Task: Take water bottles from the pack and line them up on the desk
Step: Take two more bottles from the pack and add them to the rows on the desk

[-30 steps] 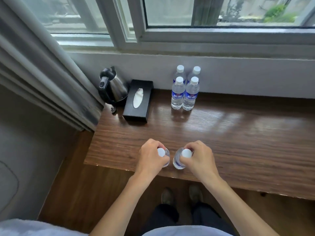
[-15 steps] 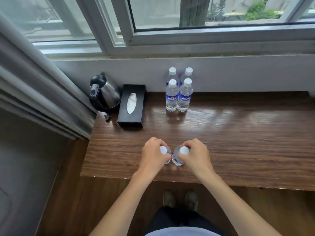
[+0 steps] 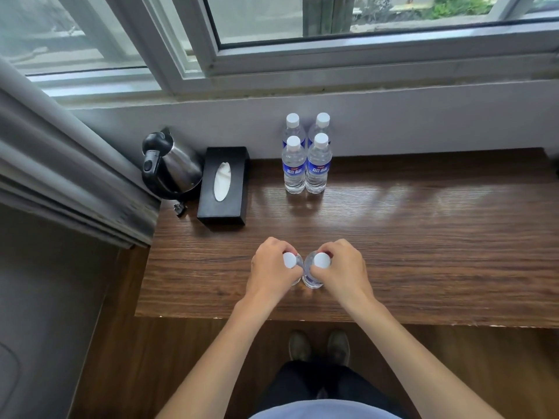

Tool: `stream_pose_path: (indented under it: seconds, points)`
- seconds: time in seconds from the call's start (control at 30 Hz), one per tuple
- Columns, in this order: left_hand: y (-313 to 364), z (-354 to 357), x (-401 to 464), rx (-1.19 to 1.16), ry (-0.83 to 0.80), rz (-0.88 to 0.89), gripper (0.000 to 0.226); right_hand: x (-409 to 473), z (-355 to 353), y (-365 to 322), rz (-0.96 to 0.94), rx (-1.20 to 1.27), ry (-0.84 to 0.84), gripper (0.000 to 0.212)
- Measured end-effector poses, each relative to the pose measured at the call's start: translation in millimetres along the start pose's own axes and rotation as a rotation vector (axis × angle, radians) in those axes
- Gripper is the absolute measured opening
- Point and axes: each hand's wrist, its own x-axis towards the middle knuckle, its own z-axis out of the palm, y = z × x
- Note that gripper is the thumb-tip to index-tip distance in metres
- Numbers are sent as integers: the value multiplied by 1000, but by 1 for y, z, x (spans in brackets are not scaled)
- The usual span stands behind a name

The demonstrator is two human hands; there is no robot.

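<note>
Two clear water bottles with white caps stand side by side near the front edge of the wooden desk (image 3: 423,252). My left hand (image 3: 270,272) grips the left bottle (image 3: 290,260) around its neck. My right hand (image 3: 344,270) grips the right bottle (image 3: 314,269) the same way. Most of both bottles is hidden under my hands. Several more bottles with blue labels (image 3: 306,160) stand packed together at the back of the desk against the wall.
A steel kettle (image 3: 171,166) and a black tissue box (image 3: 223,186) sit at the desk's back left. A grey curtain (image 3: 60,164) hangs at the left. The window sill (image 3: 332,86) runs above the desk. My shoes (image 3: 319,346) show below the front edge.
Both hands stay on the two bottles, which have shifted slightly further onto the desk. The camera has tilted, so the scene sits lower in view.
</note>
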Motion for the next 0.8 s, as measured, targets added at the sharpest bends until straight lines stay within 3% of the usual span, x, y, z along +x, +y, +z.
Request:
stream_pose_path:
  seconds: [0.2, 0.33, 0.53, 0.63, 0.8]
  points:
    - [-12, 4, -6, 14, 43, 88, 22, -4, 6, 5, -36, 31, 5, 18]
    - [-23, 15, -14, -40, 105, 130, 51, -6, 9, 16, -91, -17, 6, 32]
    - [-50, 32, -22, -298, 11, -167, 103, -16, 20, 46, -5, -39, 35, 77]
    - [-63, 44, -18, -347, -25, -218, 101, -18, 30, 57, 63, 53, 27, 82]
    - [-72, 64, -13, -377, 31, -197, 77, -11, 53, 70, 94, 219, 21, 77]
